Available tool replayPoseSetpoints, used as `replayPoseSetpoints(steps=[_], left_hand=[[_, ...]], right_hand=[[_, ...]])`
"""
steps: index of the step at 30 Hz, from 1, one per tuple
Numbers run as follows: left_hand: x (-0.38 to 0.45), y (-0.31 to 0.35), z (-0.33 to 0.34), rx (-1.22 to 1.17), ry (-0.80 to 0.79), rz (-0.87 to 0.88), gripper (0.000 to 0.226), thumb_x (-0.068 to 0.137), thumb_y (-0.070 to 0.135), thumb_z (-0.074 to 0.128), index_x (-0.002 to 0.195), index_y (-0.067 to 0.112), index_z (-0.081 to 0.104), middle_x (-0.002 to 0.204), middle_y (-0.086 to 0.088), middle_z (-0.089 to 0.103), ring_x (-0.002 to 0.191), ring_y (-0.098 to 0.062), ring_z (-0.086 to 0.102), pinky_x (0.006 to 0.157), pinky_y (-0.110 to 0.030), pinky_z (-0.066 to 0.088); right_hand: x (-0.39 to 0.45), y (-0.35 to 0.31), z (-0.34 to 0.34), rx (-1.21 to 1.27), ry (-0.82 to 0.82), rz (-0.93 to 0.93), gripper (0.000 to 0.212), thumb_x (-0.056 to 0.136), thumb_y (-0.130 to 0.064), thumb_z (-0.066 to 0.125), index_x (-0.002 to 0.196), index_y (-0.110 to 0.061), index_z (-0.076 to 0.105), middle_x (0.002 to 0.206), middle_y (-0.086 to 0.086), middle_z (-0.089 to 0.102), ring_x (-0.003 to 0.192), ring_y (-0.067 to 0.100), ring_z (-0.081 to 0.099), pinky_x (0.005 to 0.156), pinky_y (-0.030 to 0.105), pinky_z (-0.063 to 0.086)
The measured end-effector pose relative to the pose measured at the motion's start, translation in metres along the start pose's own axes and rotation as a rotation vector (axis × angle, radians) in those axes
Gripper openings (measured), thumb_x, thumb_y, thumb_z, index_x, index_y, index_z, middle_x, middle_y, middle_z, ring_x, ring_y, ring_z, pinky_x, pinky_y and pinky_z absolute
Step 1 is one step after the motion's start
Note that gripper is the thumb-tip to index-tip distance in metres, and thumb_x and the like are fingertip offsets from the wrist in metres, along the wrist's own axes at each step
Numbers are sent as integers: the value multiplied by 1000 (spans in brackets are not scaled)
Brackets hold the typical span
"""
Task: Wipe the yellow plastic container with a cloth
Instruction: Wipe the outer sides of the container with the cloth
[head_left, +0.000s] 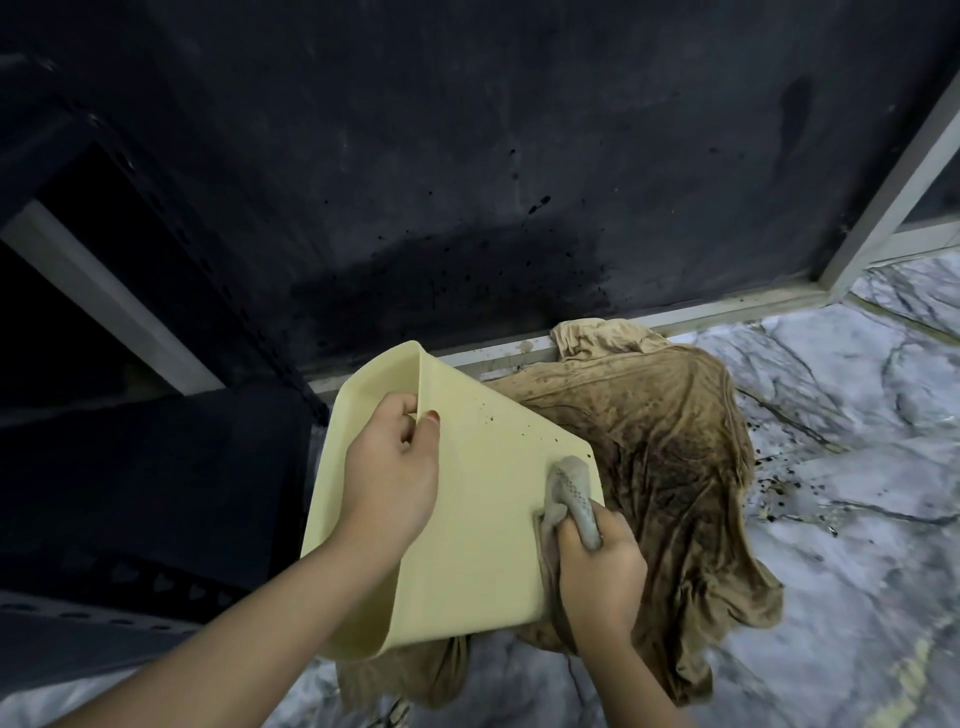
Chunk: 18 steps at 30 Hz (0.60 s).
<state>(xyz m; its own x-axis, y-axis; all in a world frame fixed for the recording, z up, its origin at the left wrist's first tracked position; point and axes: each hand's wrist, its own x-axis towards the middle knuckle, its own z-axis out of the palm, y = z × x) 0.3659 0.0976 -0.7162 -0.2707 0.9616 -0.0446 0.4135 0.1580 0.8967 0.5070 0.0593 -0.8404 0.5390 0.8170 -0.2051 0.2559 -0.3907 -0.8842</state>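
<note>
A pale yellow plastic container (483, 519) lies tipped on its side, its flat outer wall facing up with small dark specks near the far edge. My left hand (392, 467) grips the container's rim, fingers curled inside and thumb on the outer wall. A small grey cloth (571, 493) is bunched in my right hand (602, 566), which presses it on the wall near the container's right edge.
A large stained brown cloth (670, 447) is spread on the marble floor (857, 467) under and to the right of the container. Dark specks dot the floor on the right. Behind stands a dark wall panel (467, 156) with a metal frame (727, 306).
</note>
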Motion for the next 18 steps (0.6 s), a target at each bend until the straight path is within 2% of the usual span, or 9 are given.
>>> replayPoseSetpoints(steps=[3, 5, 6, 9, 12, 15, 18], left_hand=[[-2, 1, 1, -15, 13, 56, 14, 95, 18, 45, 89, 12, 56, 69, -21, 51, 55, -20, 37, 46, -27, 30], [-4, 0, 2, -25, 20, 83, 14, 94, 18, 46, 89, 11, 55, 72, -27, 53, 56, -21, 37, 47, -28, 31], [-6, -1, 3, -17, 25, 92, 13, 94, 18, 46, 88, 10, 54, 73, -27, 53, 56, -20, 37, 47, -28, 31], [-12, -6, 8, 26, 39, 123, 12, 94, 17, 47, 87, 9, 53, 73, -28, 54, 51, -12, 35, 46, -23, 30], [-14, -8, 11, 51, 47, 160, 11, 94, 16, 47, 85, 12, 52, 65, -20, 50, 45, -8, 33, 44, -19, 28], [-13, -9, 11, 39, 60, 169, 17, 93, 14, 46, 77, 17, 47, 56, -2, 39, 40, -8, 31, 40, -16, 25], [-14, -9, 12, 35, 49, 161, 17, 94, 16, 45, 77, 17, 47, 56, 1, 39, 40, -8, 30, 40, -16, 24]], right_hand=[[-11, -26, 3, 60, -39, -139, 11, 84, -17, 62, 89, -14, 71, 80, 2, 59, 72, 23, 57, 64, 36, 44], [-17, -42, 5, 93, -59, -242, 11, 84, -17, 63, 91, -15, 71, 74, -3, 56, 65, 13, 54, 58, 22, 40], [-19, -50, 6, 93, -68, -290, 11, 84, -17, 64, 91, -16, 72, 71, -4, 54, 64, 13, 53, 56, 19, 38], [-21, -66, 6, 94, -104, -369, 17, 84, -16, 63, 98, -21, 71, 75, -3, 56, 67, 16, 56, 61, 29, 44], [-15, -74, 7, 94, -126, -374, 18, 84, -21, 60, 99, -21, 70, 80, 0, 59, 72, 19, 58, 65, 34, 46], [-1, -75, 10, 91, -144, -314, 14, 85, -22, 59, 91, -16, 69, 80, 1, 60, 74, 21, 57, 66, 35, 45], [17, -70, 8, 85, -151, -238, 10, 86, -23, 58, 79, -20, 65, 77, 3, 60, 72, 24, 56, 63, 36, 43]])
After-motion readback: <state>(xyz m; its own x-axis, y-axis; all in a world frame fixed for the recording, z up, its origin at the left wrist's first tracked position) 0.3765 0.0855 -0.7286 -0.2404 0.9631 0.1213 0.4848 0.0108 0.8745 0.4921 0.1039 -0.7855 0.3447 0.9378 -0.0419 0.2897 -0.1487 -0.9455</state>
